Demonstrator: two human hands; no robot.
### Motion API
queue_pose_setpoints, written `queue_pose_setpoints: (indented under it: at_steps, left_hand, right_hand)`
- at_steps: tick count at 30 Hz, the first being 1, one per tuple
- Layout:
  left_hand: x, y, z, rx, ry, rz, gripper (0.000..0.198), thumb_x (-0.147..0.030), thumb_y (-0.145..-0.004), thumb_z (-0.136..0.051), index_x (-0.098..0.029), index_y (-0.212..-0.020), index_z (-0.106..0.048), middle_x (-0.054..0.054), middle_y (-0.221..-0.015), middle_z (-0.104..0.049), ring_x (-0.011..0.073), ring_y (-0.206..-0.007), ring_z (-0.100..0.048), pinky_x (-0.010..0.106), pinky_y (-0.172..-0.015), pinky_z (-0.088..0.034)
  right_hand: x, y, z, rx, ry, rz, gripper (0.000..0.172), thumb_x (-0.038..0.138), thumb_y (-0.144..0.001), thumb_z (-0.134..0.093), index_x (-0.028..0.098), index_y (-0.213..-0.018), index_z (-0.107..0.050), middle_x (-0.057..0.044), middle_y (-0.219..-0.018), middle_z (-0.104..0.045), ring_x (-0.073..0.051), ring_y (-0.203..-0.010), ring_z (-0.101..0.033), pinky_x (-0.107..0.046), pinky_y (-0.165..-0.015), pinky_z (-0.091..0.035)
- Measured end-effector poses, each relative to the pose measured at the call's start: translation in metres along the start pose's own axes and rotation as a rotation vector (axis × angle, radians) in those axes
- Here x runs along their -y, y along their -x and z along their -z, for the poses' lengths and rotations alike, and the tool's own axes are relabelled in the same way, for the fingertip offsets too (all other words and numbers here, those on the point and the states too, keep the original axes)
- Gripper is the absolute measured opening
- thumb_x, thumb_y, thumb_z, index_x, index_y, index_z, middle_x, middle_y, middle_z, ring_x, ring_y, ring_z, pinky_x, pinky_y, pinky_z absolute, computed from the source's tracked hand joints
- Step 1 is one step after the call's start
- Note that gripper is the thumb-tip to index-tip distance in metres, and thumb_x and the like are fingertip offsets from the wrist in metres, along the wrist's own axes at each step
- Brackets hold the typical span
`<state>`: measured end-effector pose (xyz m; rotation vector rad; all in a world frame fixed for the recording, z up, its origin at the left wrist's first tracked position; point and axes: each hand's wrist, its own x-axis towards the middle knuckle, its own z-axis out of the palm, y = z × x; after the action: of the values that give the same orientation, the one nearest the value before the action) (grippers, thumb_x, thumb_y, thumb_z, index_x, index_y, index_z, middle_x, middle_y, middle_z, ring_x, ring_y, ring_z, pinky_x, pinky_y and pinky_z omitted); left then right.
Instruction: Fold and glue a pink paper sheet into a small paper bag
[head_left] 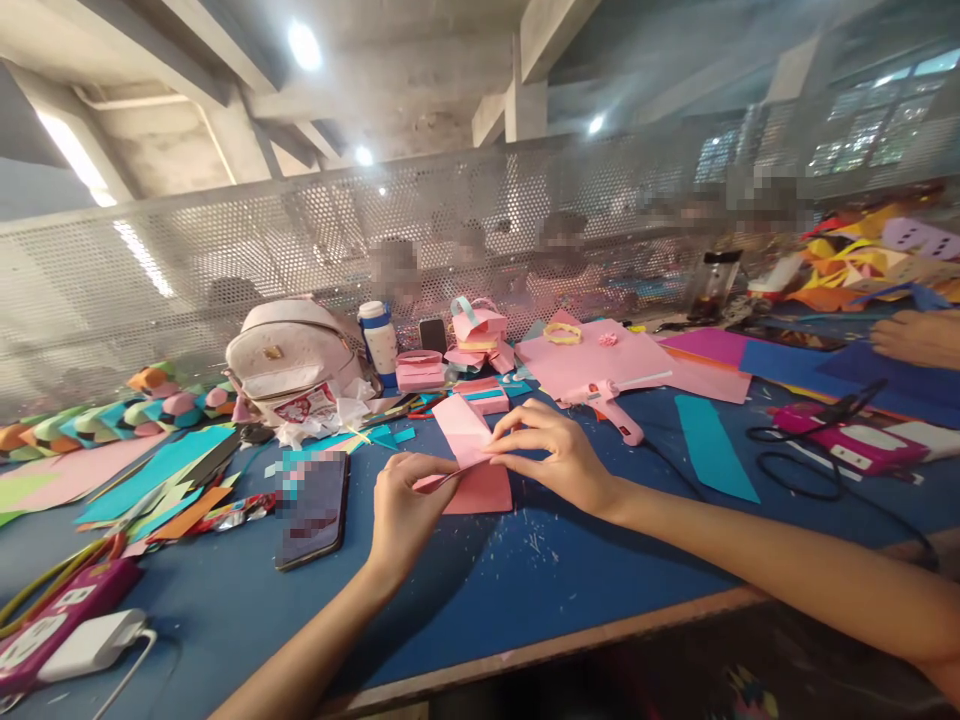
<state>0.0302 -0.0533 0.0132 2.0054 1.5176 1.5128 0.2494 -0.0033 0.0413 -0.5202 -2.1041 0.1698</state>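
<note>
A folded piece of light pink paper [459, 428] is held just above the blue table by both of my hands. My left hand [409, 508] pinches its lower left edge between thumb and fingers. From the other side, my right hand [561, 455] pinches the fold near the middle of the piece. A darker pink sheet [486, 494] lies flat on the table beneath, partly covered by my hands. To the right of my right hand lies a pink glue gun [611, 408] with a glue stick out of its back. A smartphone [316, 515] rests left of my left hand.
A pale backpack [296, 345] and a white bottle [376, 340] stand before the perforated metal screen [450, 215]. A teal paper strip [712, 448], a power strip [847, 440] and black cables lie right. Another person's hand [919, 335] is at far right.
</note>
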Motion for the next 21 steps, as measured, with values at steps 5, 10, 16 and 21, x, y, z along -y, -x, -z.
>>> queue_pose_setpoints:
  at_steps: [5, 10, 16, 21]
  left_hand:
    - [-0.004, 0.002, -0.002, -0.033, 0.073, -0.119, 0.015, -0.014, -0.079, -0.068, -0.028, -0.077, -0.073, -0.005, -0.078, -0.074, 0.0168, -0.077, -0.064, 0.035, -0.082, -0.043]
    - [-0.006, 0.005, -0.005, -0.034, 0.059, -0.176, 0.016, -0.013, -0.08, -0.068, -0.029, -0.076, -0.071, -0.007, -0.075, -0.072, 0.0153, -0.074, -0.062, 0.035, -0.083, -0.039]
    - [-0.004, 0.009, -0.004, -0.031, 0.044, -0.113, 0.014, -0.017, -0.079, -0.069, -0.03, -0.077, -0.072, -0.006, -0.073, -0.07, 0.0162, -0.075, -0.06, 0.035, -0.081, -0.042]
    - [-0.005, 0.011, -0.007, -0.056, 0.081, -0.004, 0.011, -0.015, -0.077, -0.069, -0.027, -0.076, -0.067, -0.003, -0.078, -0.069, 0.0186, -0.084, -0.06, 0.031, -0.073, -0.049]
  right_hand:
    - [0.003, 0.003, 0.003, -0.012, 0.0, 0.002, 0.011, 0.028, -0.089, -0.066, 0.026, -0.095, -0.075, -0.003, -0.091, -0.069, -0.018, -0.087, -0.057, -0.034, -0.079, -0.047]
    - [0.009, 0.01, 0.009, 0.012, 0.002, -0.027, 0.012, 0.028, -0.089, -0.066, 0.027, -0.098, -0.073, -0.003, -0.094, -0.068, -0.018, -0.089, -0.058, -0.033, -0.08, -0.047]
    - [0.013, 0.033, 0.037, 0.152, 0.067, -0.373, 0.014, 0.037, -0.092, -0.059, 0.023, -0.088, -0.062, -0.001, -0.092, -0.066, -0.016, -0.078, -0.059, -0.028, -0.069, -0.046]
    - [-0.023, 0.068, 0.09, 0.177, 0.387, -0.62, 0.038, 0.054, -0.092, -0.049, 0.023, -0.073, -0.058, -0.002, -0.082, -0.066, -0.02, -0.076, -0.062, -0.03, -0.068, -0.044]
